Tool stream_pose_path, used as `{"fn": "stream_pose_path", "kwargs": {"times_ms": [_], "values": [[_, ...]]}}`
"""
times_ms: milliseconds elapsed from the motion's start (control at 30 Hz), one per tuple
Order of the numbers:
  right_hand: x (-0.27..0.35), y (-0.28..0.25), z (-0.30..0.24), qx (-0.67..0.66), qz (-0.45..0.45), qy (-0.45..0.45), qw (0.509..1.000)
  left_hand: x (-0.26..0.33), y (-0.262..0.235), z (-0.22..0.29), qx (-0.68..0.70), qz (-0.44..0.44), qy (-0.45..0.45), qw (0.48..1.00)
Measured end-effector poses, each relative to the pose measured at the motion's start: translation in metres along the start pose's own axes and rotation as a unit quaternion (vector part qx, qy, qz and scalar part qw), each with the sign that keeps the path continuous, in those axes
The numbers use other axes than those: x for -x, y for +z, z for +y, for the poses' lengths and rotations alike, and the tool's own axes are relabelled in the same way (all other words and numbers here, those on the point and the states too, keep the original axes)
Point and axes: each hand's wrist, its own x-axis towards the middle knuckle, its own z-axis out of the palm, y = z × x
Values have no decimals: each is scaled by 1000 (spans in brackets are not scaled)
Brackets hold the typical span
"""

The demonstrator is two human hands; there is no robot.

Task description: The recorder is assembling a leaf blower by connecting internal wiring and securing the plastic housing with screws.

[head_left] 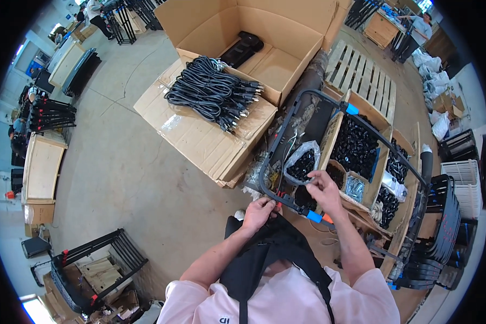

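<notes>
Your left hand is clamped on the lower bar of the black frame, held upright before you. Your right hand, fingers curled, pinches the bag inside the frame.

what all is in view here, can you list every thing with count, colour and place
tube frame: one, black with blue end caps, held in front of the person
cable bundles: a heap, black, on flattened cardboard at upper centre
cardboard box: one, brown, open, top centre, a black part inside
clear bag: one, holding small black parts, behind the frame
compartment boxes: several, brown, full of black parts, right of centre
wooden pallet: one, pale, upper right
stacked frames: a pile, black, right edge
folding rack: one, black with red clips, lower left
left hand: grip on the frame's lower bar
right hand: fingers by the bag, above the bar
</notes>
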Motion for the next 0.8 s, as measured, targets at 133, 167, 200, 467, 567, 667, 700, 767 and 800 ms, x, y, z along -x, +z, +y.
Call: {"fn": "stream_pose_path", "kwargs": {"times_ms": [133, 167, 200, 467, 567, 667, 700, 767, 800], "values": [[70, 28, -17, -139, -16, 92, 986, -11, -14, -6, -43, -6, -15, 999], [86, 38, -11, -141, -10, 94, 985, -14, -17, -7, -51, -19, -18, 998], [101, 51, 0, -234, -6, 157, 959, -17, -20, -9, -55, -22, -20, 998], [82, 147, 104, -468, 112, 321, 815, -22, -25, 11, -74, -55, -84, 992], [62, 167, 101, -499, 109, 276, 814, -24, -26, 13, -50, -64, -88, 993], [52, 180, 78, -555, 118, 237, 789, -30, -34, 13, -26, -96, -110, 989], [50, 181, 79, -555, 120, 234, 789, -32, -36, 13, -28, -98, -108, 989], [48, 181, 84, -565, 117, 249, 778, -33, -37, 16, -9, -124, -127, 984], [50, 180, 86, -564, 118, 247, 779, -32, -36, 17, -8, -126, -125, 984]]}}
